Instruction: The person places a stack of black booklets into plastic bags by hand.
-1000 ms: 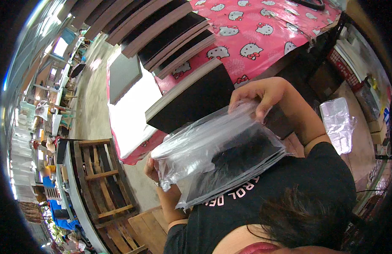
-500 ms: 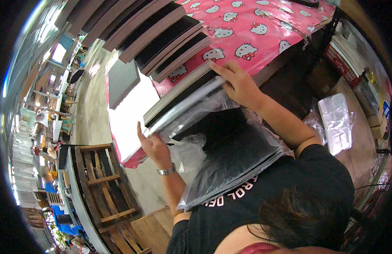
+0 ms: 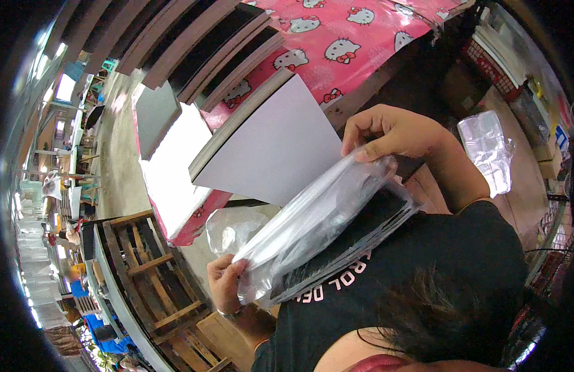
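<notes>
Between my two hands stretches a clear plastic bag, its edge gathered and creased. My left hand, at the lower left, pinches one corner of it. The other corner is held by my right hand, thumb and fingers closed on the film. Just beyond the plastic, a flat white panel slopes toward me from a thick, layered grey edge on the table's near side. Dark flat pieces in plastic lie against my body below the bag, partly hidden by it.
A pink tablecloth with cat faces covers the table. Several dark slabs with pinkish-grey edges stand in a row at the far left. A wooden pallet lies lower left; a silvery plastic-wrapped bundle sits at the right.
Both hands have drawn back toward my body with the plastic, away from the layered grey edge. The white panel, not visible before, now shows beyond the film.
</notes>
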A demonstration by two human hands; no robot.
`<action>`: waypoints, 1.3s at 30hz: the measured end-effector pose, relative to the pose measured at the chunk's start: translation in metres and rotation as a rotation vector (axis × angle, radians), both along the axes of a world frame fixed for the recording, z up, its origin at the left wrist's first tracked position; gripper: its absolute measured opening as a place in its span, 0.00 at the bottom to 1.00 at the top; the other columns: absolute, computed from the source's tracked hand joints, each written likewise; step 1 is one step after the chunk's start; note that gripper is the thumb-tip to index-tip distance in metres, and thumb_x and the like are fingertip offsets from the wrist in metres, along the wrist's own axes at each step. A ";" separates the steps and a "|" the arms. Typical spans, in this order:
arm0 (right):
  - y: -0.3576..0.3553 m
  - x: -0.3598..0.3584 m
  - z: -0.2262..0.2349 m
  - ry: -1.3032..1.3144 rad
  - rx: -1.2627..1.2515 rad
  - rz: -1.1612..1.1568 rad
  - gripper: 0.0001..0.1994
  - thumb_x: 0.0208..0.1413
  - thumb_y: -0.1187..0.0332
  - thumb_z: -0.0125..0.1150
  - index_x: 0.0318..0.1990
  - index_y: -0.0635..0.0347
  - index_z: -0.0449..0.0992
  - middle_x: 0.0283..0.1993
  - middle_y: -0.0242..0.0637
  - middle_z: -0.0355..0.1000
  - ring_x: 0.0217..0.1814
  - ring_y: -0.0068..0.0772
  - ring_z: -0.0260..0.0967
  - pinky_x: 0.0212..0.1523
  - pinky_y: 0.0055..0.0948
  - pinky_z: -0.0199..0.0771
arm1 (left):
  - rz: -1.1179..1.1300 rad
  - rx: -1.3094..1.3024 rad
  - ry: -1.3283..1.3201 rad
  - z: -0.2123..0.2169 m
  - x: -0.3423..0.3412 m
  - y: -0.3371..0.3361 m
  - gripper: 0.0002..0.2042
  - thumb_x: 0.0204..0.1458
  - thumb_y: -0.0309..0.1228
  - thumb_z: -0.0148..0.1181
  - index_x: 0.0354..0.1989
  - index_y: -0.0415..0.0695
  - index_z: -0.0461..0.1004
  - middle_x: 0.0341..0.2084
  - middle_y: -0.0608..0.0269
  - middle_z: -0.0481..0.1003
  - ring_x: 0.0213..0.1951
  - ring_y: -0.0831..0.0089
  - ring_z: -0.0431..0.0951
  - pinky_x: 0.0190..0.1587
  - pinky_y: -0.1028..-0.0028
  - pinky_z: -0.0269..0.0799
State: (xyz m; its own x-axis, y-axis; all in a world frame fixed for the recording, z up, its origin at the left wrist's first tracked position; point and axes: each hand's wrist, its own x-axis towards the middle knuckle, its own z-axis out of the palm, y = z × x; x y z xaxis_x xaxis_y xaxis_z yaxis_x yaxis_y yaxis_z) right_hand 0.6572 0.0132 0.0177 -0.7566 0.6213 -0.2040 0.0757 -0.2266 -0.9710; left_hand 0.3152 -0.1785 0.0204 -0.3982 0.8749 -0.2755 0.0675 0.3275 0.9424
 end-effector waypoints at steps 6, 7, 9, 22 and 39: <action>0.022 0.007 -0.148 0.180 -0.337 0.073 0.13 0.46 0.73 0.59 0.41 0.60 0.71 0.33 0.31 0.70 0.29 0.20 0.68 0.30 0.19 0.69 | -0.265 -0.327 -0.328 -0.103 -0.034 0.031 0.10 0.43 0.34 0.59 0.24 0.40 0.71 0.19 0.70 0.68 0.22 0.80 0.65 0.26 0.79 0.58; 0.025 0.005 -0.167 0.170 -0.370 0.070 0.13 0.46 0.73 0.59 0.42 0.60 0.71 0.33 0.32 0.70 0.31 0.22 0.68 0.32 0.21 0.69 | -0.316 -0.304 -0.296 -0.124 -0.034 0.037 0.10 0.44 0.35 0.59 0.25 0.40 0.71 0.19 0.69 0.69 0.22 0.79 0.66 0.26 0.79 0.59; 0.034 0.004 -0.216 0.122 -0.415 0.023 0.14 0.45 0.73 0.59 0.42 0.59 0.71 0.35 0.33 0.70 0.33 0.26 0.69 0.35 0.24 0.70 | -0.480 -0.354 -0.403 -0.178 -0.048 0.052 0.11 0.45 0.36 0.58 0.29 0.40 0.72 0.21 0.69 0.70 0.22 0.79 0.66 0.27 0.79 0.60; 0.080 0.009 -0.157 -0.614 0.464 0.272 0.13 0.47 0.62 0.60 0.32 0.65 0.74 0.30 0.40 0.73 0.32 0.32 0.70 0.33 0.32 0.67 | -0.255 -0.213 0.024 -0.177 -0.092 0.056 0.18 0.44 0.33 0.60 0.45 0.43 0.71 0.29 0.70 0.68 0.31 0.80 0.65 0.35 0.80 0.60; 0.050 -0.123 0.000 0.378 0.385 0.064 0.19 0.46 0.76 0.62 0.48 0.60 0.69 0.30 0.31 0.69 0.29 0.19 0.66 0.34 0.19 0.68 | -0.695 0.598 -0.051 0.034 0.008 0.128 0.28 0.37 0.09 0.54 0.52 0.37 0.63 0.58 0.54 0.58 0.56 0.67 0.64 0.44 0.78 0.65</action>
